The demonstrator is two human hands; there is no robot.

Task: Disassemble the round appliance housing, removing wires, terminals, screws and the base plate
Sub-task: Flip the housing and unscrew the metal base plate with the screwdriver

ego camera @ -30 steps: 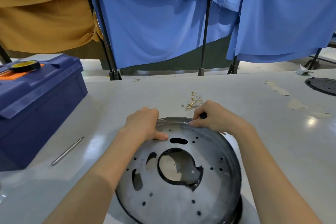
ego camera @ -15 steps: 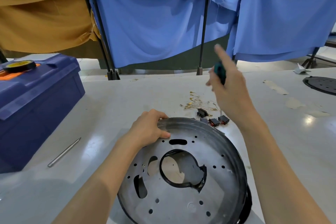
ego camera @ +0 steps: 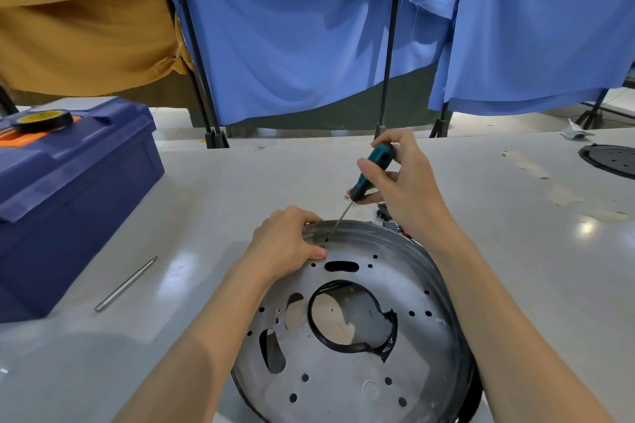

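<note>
The housing (ego camera: 347,374) lies on the near surface (ego camera: 240,203); the left hand (ego camera: 285,244) grips its far rim; the right hand (ego camera: 410,189) grips the screwdriver (ego camera: 374,169), tip at a screw (ego camera: 324,244); best to push straight down and turn slowly.

Nothing here can be read as text, brand or number. The round yellow label (ego camera: 34,118) in the black tape roll (ego camera: 64,121) on the blue plastic toolbox (ego camera: 79,189) is too blurred to read.
</note>
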